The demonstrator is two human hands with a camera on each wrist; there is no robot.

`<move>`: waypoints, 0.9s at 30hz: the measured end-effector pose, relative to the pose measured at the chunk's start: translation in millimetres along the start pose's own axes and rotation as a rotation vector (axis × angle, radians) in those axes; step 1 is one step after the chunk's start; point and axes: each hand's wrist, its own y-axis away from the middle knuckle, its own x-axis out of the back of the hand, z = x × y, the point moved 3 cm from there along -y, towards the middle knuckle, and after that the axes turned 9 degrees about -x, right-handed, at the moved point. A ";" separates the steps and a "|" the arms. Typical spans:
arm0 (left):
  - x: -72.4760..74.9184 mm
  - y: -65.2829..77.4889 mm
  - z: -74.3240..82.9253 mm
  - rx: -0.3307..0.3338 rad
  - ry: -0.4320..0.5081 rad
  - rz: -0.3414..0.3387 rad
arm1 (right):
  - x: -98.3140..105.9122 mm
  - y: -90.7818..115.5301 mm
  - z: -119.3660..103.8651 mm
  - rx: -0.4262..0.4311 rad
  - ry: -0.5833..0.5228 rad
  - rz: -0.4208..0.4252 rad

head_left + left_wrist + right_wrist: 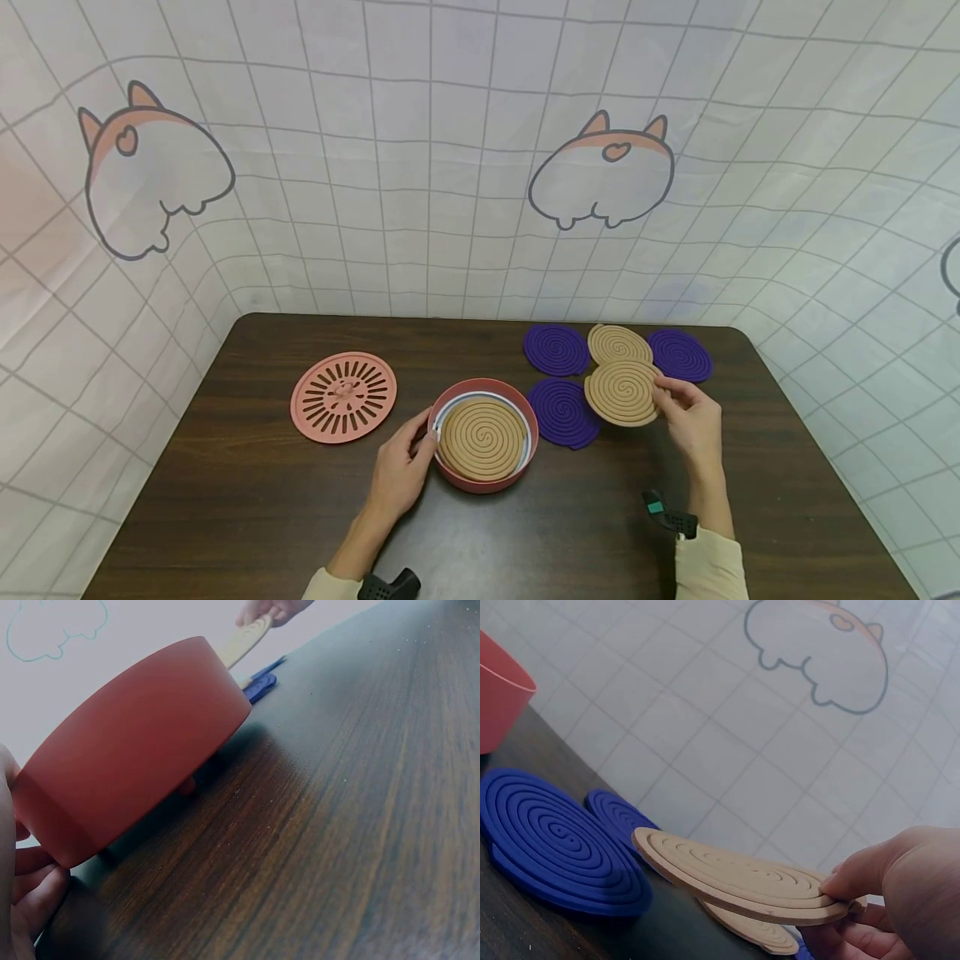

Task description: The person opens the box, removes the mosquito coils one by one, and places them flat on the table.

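My right hand (692,421) pinches the edge of a tan mosquito coil (622,392) between thumb and fingers. In the right wrist view that coil (735,881) is raised and tilted above the others. My left hand (401,471) grips the left side of a round red mosquito coil box (480,487), with the thumb at the rim and fingers at its outer wall (135,742). Inside the box lies another tan coil (482,439) over a white lining. Beside the box rests a purple coil (564,412), also seen in the right wrist view.
A pink slotted lid (343,397) lies flat on the dark wooden table (247,500), left of the box. At the back right are a purple coil (556,350), a tan coil (619,343) and another purple coil (679,354). A tile-patterned curtain (420,167) stands behind the table.
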 end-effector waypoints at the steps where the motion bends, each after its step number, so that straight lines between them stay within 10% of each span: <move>1: -0.2 0.1 -0.2 -0.002 -0.001 -0.001 | 0.1 -0.7 1.3 0.003 0.008 0.007; 27: -0.7 0.2 -0.5 -0.004 -0.012 0.005 | 4.7 -9.2 17.2 -0.018 0.026 0.066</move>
